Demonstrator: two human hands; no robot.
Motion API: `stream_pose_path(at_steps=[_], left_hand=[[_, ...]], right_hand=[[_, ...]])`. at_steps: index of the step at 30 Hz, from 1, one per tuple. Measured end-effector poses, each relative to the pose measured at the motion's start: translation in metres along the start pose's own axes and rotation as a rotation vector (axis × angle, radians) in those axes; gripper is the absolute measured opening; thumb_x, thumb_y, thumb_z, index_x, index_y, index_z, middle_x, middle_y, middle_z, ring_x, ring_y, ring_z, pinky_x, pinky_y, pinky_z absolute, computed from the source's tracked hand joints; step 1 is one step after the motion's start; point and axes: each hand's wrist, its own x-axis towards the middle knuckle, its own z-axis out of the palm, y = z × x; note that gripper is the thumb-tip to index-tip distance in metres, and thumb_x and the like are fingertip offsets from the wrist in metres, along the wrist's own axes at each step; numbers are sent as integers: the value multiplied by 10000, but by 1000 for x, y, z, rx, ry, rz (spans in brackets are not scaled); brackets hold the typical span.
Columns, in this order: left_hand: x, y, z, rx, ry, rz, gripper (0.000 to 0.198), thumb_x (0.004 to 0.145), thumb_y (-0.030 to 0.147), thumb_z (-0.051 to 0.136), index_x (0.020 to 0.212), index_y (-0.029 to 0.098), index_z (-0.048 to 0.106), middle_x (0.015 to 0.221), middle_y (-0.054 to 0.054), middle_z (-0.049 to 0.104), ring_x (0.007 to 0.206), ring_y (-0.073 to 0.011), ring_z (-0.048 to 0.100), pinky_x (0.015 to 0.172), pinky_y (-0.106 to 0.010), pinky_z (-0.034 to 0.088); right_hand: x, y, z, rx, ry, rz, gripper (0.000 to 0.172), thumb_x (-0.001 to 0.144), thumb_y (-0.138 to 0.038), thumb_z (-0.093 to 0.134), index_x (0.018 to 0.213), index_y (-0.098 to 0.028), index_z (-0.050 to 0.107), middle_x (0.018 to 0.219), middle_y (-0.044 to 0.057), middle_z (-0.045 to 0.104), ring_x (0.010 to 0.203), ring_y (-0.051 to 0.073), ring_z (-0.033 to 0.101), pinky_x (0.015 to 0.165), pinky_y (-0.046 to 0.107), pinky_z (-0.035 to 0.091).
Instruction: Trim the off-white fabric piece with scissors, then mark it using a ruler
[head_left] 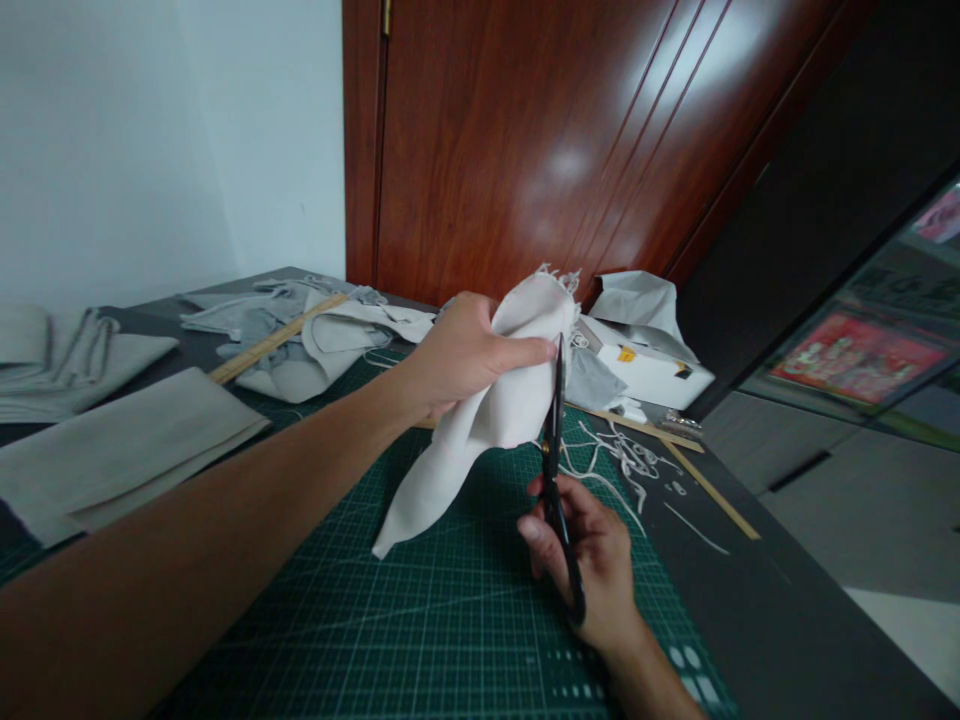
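A piece of white fabric (pixel 517 400) with a frayed far edge hangs folded above the green cutting mat (pixel 390 620). My left hand (pixel 469 350) grips it, thumb lying along the cloth and pointing right. Black scissors (pixel 553 430) are in my right hand (pixel 589 550), their blades pointing up and away at the fabric's right edge, close to my left thumb. The blades look nearly closed; whether cloth lies between them I cannot tell. The fabric's narrow tail droops toward the mat at lower left.
Folded cloth (pixel 127 440) lies at the left, with grey scraps (pixel 255 310) and a wooden ruler (pixel 277 340) behind it. Trimmed strips (pixel 630 455) are scattered at right, near wooden strips (pixel 712 490) and a white box (pixel 645 360). A wooden door (pixel 510 140) stands behind the table.
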Motion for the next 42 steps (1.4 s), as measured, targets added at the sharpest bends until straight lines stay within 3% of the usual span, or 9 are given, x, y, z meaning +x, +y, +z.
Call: stream_pose_path(at_steps=[19, 27, 32, 42], left_hand=[[0, 3, -2, -53, -8, -39, 332, 655, 374, 910, 799, 123, 746, 820, -134, 741, 726, -258, 695, 579, -358, 565], [-1, 8, -3, -195, -87, -20, 263, 672, 345, 877, 753, 158, 711, 750, -65, 722, 626, -189, 664, 550, -306, 501], [-1, 13, -2, -239, -42, -21, 129, 713, 263, 796, 705, 169, 707, 679, -12, 675, 577, -135, 610, 536, -265, 442], [2, 13, -8, -192, -5, 29, 184, 676, 238, 877, 805, 137, 794, 801, -58, 770, 692, -180, 685, 629, -301, 534]], right_hand=[[1, -3, 1, -25, 8, 12, 261, 912, -393, 842, 1046, -229, 689, 624, -81, 591, 433, 108, 527, 419, 217, 412], [0, -3, 2, -17, 13, 5, 258, 906, -394, 843, 1040, -236, 689, 617, -85, 585, 426, 102, 517, 416, 212, 409], [1, -3, 2, -24, 11, -2, 263, 893, -390, 853, 1029, -231, 694, 612, -86, 585, 427, 99, 513, 418, 210, 399], [1, -5, 1, -6, 4, -2, 254, 886, -379, 861, 1018, -233, 700, 607, -81, 599, 427, 104, 520, 424, 214, 404]])
